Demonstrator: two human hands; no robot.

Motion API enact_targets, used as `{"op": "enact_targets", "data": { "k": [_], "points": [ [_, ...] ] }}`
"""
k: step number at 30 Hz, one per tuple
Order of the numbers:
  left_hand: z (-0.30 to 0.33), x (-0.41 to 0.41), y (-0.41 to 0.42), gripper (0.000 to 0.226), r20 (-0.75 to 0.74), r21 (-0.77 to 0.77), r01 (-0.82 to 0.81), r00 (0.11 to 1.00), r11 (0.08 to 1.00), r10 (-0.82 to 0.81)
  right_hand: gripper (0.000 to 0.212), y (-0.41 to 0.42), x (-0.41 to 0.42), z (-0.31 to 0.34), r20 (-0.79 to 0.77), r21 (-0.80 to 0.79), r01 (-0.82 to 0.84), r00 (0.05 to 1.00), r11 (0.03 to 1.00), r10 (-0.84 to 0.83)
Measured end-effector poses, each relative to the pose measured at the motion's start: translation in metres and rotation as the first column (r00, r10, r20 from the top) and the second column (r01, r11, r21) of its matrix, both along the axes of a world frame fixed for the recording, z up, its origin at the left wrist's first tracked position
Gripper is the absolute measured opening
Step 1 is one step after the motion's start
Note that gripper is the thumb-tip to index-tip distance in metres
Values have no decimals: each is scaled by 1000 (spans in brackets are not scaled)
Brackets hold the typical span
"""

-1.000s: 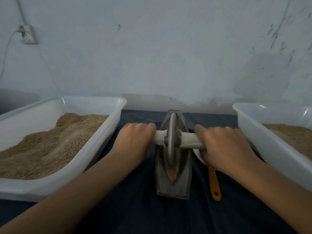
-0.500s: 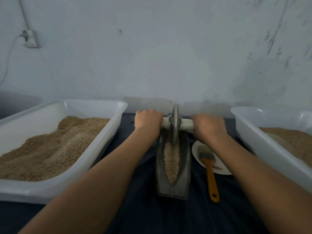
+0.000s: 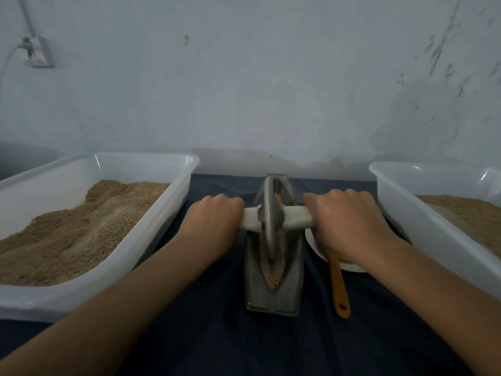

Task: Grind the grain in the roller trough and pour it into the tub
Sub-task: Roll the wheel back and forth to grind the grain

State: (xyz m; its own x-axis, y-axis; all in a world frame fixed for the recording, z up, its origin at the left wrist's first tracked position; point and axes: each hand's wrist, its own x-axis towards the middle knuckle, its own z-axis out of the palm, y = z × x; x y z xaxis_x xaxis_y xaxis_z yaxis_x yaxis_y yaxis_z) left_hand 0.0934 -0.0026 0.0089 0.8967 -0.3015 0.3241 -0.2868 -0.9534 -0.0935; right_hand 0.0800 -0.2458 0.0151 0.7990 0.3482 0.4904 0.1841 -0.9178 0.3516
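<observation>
A grey metal roller trough (image 3: 294,289) lies lengthwise on the dark cloth in the middle, with brown grain (image 3: 274,275) in its groove. A metal roller wheel (image 3: 269,213) stands upright in the groove near the trough's middle, on a pale axle handle (image 3: 294,216) that crosses it. My left hand (image 3: 214,221) grips the handle's left end and my right hand (image 3: 347,223) grips its right end. A white tub (image 3: 141,237) heaped with grain stands on the left. A second white tub (image 3: 423,226) with grain stands on the right.
Beside the trough on the right lies a brush with an orange handle (image 3: 339,289), its head on a small white plate (image 3: 315,245) partly under my right hand. A pale wall rises right behind the table, with a socket (image 3: 36,51) at upper left.
Both hands have pulled the roller wheel back toward me from the trough's far end to about its middle. A second ago it was near this same spot.
</observation>
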Motion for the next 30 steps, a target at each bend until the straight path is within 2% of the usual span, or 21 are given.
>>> {"op": "enact_targets", "data": {
  "k": [3, 5, 7, 10, 14, 17, 19, 21, 25, 27, 30],
  "points": [
    [11, 33, -21, 15, 100, 50, -61, 993, 997, 56, 23, 1, 46, 3, -159, 109, 136, 980, 985, -117],
    [20, 50, -35, 10, 127, 64, -108, 987, 992, 99, 28, 1, 66, 6, -214, 173, 188, 966, 967, -149],
    [24, 57, -42, 15, 111, 86, -129, 987, 988, 120, 32, 0, 72, 4, -205, 189, 198, 966, 962, -159],
    [19, 41, -33, 11, 122, 109, -77, 990, 991, 64, 28, -2, 48, -4, -135, 173, 120, 986, 978, -97],
    [3, -1, -2, 25, 59, 44, 41, 997, 998, -43, 37, -5, -9, -8, 29, 4, -33, 999, 999, 33],
    [-3, -22, 14, 29, 61, 31, 82, 995, 996, -84, 43, -4, -36, -2, 42, -24, -115, 992, 993, 116],
    [-4, -24, 14, 29, 50, 24, 74, 996, 997, -75, 46, -2, -35, 1, 33, -18, -98, 995, 995, 99],
    [-1, -17, 6, 21, 30, 28, 16, 999, 999, -17, 39, 2, -17, -1, 20, -17, -31, 999, 999, 31],
    [11, 24, -22, 12, 43, 93, -101, 994, 990, 97, 28, 6, 31, 1, -70, 103, 97, 993, 990, -90],
    [19, 43, -33, 9, 66, 98, -125, 991, 987, 119, 32, 7, 43, 2, -88, 152, 143, 988, 978, -131],
    [23, 50, -34, 12, 57, 108, -112, 993, 988, 107, 35, 8, 40, -2, -85, 136, 166, 984, 977, -155]
  ]
}}
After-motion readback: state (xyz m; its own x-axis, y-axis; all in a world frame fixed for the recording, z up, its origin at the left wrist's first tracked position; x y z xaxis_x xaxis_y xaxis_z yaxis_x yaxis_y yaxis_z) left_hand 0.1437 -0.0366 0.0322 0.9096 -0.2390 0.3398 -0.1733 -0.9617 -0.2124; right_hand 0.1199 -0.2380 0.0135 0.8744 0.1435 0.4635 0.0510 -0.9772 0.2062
